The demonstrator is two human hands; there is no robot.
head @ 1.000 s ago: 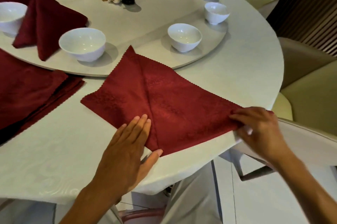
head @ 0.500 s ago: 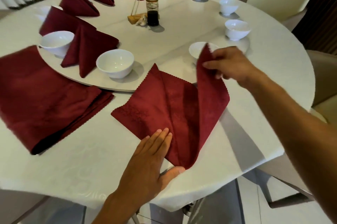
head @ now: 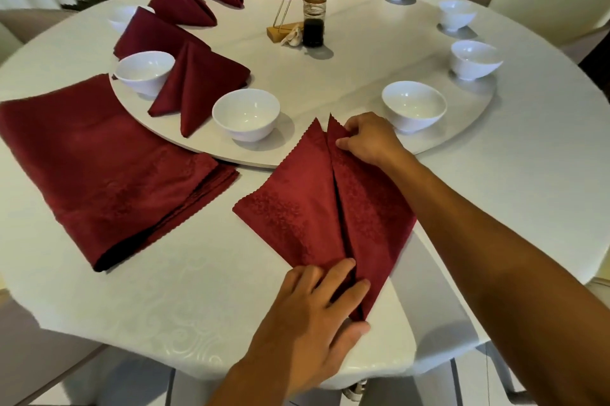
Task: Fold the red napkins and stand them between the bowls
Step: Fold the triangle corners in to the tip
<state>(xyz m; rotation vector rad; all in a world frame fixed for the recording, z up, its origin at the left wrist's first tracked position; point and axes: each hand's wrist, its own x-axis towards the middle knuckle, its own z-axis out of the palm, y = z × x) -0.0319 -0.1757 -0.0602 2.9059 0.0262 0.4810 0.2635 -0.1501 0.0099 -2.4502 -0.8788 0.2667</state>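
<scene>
Round table [head: 528, 174], with the red napkin [head: 297, 214] at its near edge. Left hand [head: 310, 333] lies unclenched, flat on the napkin's near tip; right hand [head: 369, 138] pinches the folded flap's far corner. For a clean fold, the corner under the right fingertips should meet the adjacent point before creasing toward the left fingers.

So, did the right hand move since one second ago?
Yes. The right hand went from the table's near edge up toward the nearest bowl, carrying the napkin corner.
</scene>
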